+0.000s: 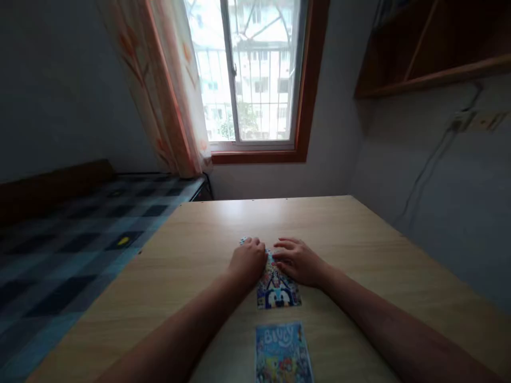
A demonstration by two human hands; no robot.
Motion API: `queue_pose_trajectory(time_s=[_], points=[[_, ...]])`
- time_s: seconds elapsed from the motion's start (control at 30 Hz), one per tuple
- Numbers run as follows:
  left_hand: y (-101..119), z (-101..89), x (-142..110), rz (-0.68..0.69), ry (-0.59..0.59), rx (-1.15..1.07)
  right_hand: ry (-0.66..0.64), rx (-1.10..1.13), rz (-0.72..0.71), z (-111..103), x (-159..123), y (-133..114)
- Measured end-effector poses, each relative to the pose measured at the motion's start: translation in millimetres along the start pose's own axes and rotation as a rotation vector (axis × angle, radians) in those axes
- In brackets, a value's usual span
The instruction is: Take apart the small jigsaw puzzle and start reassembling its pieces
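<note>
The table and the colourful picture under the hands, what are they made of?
The table looks like pale wood or wood-look laminate: straight grain lines and a smooth, faintly shiny top. The picture under the left hand and right hand seems printed card or paper, flat and thin, possibly a jigsaw; too blurred to be sure.

On the worktop (191,250), a puzzle picture (277,287) lies under the fingers (255,246) of both hands, left hand (248,260) beside right hand (299,261), almost touching. Nearer than the fingers lies a card (282,352). A bed (80,234) stands left of them, a window (255,74) beyond.
</note>
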State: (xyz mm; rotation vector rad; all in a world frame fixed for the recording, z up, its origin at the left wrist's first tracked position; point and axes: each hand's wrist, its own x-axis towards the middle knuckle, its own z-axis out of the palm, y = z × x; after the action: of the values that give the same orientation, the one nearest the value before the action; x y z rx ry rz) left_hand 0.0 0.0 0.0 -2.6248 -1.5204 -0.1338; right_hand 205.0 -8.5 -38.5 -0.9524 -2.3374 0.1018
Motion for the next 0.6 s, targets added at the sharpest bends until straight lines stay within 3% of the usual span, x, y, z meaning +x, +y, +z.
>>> queue_pose_trajectory(time_s=[0.6], points=[[-4.8,8.9,4.6,-0.014,0.098,-0.121,-0.006,0.013,-0.009,-6.9,0.3,-1.8]])
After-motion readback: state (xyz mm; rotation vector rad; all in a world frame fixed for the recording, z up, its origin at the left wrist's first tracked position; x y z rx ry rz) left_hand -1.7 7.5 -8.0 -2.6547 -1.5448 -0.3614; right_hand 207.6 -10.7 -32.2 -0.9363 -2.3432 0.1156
